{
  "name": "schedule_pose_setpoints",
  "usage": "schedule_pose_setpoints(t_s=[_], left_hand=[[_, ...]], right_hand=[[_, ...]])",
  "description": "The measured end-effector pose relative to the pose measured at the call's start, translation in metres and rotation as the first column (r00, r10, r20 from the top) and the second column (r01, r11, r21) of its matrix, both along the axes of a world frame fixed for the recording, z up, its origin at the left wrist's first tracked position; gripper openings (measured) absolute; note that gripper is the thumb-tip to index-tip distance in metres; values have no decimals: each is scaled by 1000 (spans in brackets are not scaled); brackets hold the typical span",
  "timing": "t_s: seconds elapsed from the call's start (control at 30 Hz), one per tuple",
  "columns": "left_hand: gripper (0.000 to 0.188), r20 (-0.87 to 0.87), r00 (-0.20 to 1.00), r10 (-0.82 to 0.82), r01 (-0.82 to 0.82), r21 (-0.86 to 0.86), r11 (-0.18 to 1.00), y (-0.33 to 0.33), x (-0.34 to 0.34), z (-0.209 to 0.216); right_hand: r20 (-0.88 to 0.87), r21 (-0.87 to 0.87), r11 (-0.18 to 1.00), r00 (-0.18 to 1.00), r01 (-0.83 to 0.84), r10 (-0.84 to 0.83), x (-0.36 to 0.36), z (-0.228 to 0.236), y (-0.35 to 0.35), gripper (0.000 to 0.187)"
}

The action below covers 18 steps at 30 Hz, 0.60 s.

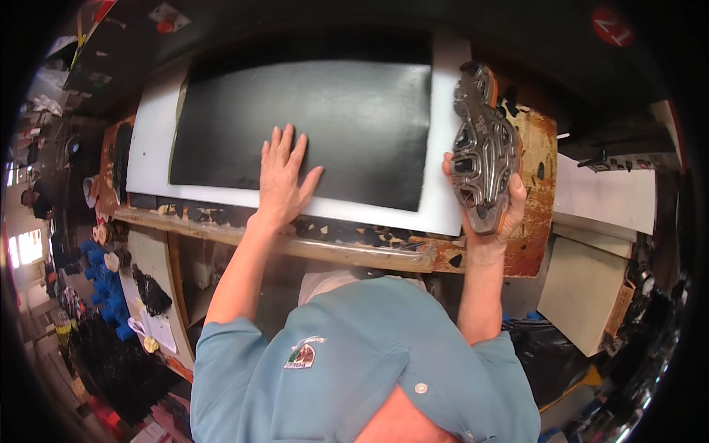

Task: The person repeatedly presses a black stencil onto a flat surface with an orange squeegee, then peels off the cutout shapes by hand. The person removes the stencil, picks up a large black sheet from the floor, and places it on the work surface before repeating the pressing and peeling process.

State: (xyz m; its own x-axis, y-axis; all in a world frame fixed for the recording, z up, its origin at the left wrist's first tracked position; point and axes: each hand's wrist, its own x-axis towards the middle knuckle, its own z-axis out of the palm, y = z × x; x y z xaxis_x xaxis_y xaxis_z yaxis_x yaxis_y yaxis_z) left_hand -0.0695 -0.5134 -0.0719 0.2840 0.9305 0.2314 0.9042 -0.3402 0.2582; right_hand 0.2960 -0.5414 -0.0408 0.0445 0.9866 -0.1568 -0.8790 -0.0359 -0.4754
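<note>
A large black sheet [354, 125] lies on a white board [445, 148] across the bench. My left hand [282, 177] rests on the sheet near its front edge, fingers stretched out and pointing away from me. At the board's right side, my right hand [502, 221] grips a metal cutting die [480, 166] from below, thumb on its right edge and fingertips on its left. The die is long, with curved metal outlines, dark hollows between them and an orange-brown side edge. Whether it touches the board I cannot tell.
The worn bench [538, 192] has black scraps along its front, behind a wooden rail [332, 253]. Dark machine surfaces stand close behind the board, one with a red round sign [613, 26]. Pale panels [583, 295] stand at right; a side table [151, 280] with a black bag is at left.
</note>
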Motion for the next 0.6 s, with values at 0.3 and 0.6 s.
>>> schedule_pose_setpoints(t_s=[0.3,0.6], left_hand=[[55,4,961,277,-273,182,945,59,-170,-14],[54,-76,892,446,-405,304,862,95,-275,-32]], right_hand=[[899,64,990,-439,129,-1,-69,0,9,93],[760,139,985,-649,103,-40,-76,-20,6,93]])
